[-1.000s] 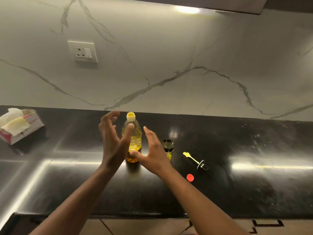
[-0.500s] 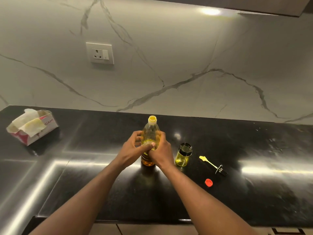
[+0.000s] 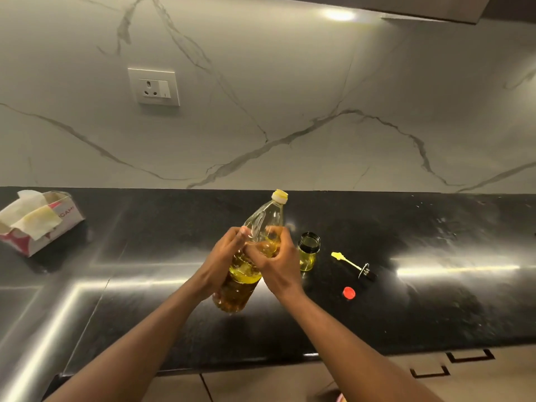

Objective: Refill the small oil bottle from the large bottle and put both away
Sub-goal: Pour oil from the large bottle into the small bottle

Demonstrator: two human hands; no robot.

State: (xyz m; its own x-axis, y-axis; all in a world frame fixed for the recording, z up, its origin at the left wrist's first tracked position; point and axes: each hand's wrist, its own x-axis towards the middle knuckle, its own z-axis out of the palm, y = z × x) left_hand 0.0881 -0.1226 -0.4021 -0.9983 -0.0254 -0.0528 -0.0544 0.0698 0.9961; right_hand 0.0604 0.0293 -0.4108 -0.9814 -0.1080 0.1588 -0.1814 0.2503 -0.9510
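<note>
Lifted, one large bottle (image 3: 265, 223), two hands (image 3: 222, 258) (image 3: 277, 266) gripping

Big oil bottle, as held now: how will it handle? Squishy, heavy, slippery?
Large bottle looks like thin clear plastic, so it probably flexes when squeezed. Oil fills roughly its lower half and it is tilted, so weight likely shifts as it tips. Left hand and right hand both grip it, hinting it is heavy or slick.

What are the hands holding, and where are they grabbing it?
The left hand and the right hand both grip the big oil bottle around its middle, with the bottle tilted.
</note>
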